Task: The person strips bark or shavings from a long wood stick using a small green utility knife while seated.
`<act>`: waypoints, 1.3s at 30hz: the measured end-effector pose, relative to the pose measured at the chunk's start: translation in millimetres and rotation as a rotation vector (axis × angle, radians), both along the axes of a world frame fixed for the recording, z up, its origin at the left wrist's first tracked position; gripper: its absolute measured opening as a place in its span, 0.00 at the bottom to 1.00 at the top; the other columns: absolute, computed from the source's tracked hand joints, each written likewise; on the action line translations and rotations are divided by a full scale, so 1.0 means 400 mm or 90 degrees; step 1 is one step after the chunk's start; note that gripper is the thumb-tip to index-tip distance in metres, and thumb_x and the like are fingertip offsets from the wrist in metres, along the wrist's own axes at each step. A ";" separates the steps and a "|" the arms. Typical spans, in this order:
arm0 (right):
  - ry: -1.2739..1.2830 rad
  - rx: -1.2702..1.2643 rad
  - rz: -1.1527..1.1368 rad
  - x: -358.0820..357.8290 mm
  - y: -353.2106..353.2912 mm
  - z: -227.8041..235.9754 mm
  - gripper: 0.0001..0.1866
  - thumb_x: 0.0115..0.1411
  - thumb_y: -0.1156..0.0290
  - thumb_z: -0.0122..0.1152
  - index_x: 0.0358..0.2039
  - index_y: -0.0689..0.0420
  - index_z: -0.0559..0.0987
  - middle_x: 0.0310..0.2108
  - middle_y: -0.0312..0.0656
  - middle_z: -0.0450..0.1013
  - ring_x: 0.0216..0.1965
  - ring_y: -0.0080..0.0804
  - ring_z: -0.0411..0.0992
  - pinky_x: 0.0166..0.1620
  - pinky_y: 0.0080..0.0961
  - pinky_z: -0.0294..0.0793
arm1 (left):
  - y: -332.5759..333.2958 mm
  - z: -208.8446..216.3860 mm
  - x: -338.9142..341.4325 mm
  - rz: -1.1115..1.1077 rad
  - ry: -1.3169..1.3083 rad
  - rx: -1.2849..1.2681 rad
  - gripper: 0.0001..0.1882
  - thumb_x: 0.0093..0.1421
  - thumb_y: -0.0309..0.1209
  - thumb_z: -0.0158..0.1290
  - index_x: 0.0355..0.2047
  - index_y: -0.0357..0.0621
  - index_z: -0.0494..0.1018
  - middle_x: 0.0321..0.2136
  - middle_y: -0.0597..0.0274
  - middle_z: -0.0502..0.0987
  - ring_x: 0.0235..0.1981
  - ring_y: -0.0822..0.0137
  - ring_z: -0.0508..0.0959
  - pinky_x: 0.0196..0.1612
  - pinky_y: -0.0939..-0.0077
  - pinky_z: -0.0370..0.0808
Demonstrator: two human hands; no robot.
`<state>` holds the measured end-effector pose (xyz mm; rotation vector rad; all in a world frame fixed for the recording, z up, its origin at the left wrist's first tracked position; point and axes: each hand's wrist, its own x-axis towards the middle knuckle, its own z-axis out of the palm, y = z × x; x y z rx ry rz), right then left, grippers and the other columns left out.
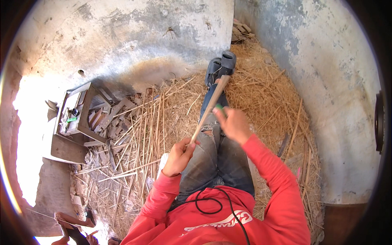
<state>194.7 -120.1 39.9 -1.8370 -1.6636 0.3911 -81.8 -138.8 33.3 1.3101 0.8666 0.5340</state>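
Observation:
A long, flat, pale wooden strip [209, 107] runs up from my lap toward my shoes, widening at its far end. My left hand [179, 157] is closed around its near end. Beside the strip's middle, my right hand [234, 124] is closed on a small green-handled tool [219, 106]. Only a bit of green shows past the fingers, and its working end cannot be made out. The far end of the strip lies over my lower leg near the dark shoes [220, 65]. My legs in worn jeans [200, 161] are stretched out under both hands.
Straw-like shavings [265, 102] cover the floor, with long thin sticks [153, 118] to the left. A small wooden table [83, 104] carries tools and a green item, beside wood offcuts [116, 112]. Worn walls [122, 36] curve around. Another person [77, 228] is at lower left.

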 end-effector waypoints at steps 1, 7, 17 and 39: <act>0.027 -0.014 -0.052 0.019 0.022 0.005 0.35 0.71 0.37 0.51 0.32 0.61 0.83 0.21 0.60 0.77 0.26 0.62 0.79 0.31 0.57 0.77 | -0.010 0.007 -0.014 -0.012 -0.023 -0.046 0.13 0.77 0.34 0.49 0.52 0.40 0.78 0.18 0.80 0.63 0.18 0.84 0.59 0.22 0.81 0.54; -0.058 -0.023 0.091 -0.108 -0.073 0.008 0.35 0.74 0.40 0.48 0.33 0.62 0.83 0.23 0.62 0.78 0.29 0.65 0.79 0.34 0.58 0.77 | -0.004 0.017 0.008 0.037 0.016 0.091 0.13 0.78 0.33 0.49 0.50 0.38 0.78 0.20 0.78 0.63 0.21 0.83 0.61 0.24 0.81 0.57; -0.006 0.068 0.127 -0.125 -0.125 0.042 0.29 0.72 0.42 0.53 0.38 0.59 0.85 0.19 0.55 0.77 0.24 0.59 0.79 0.29 0.52 0.76 | 0.047 0.030 -0.002 0.043 0.044 0.084 0.16 0.78 0.35 0.46 0.45 0.37 0.80 0.19 0.76 0.64 0.22 0.80 0.62 0.26 0.77 0.60; 0.055 -0.025 -0.079 0.044 0.012 0.005 0.36 0.73 0.38 0.48 0.33 0.61 0.85 0.23 0.59 0.78 0.26 0.58 0.80 0.30 0.52 0.77 | -0.009 -0.021 0.014 0.030 0.151 0.165 0.14 0.75 0.35 0.50 0.45 0.38 0.82 0.19 0.75 0.66 0.21 0.79 0.63 0.25 0.76 0.60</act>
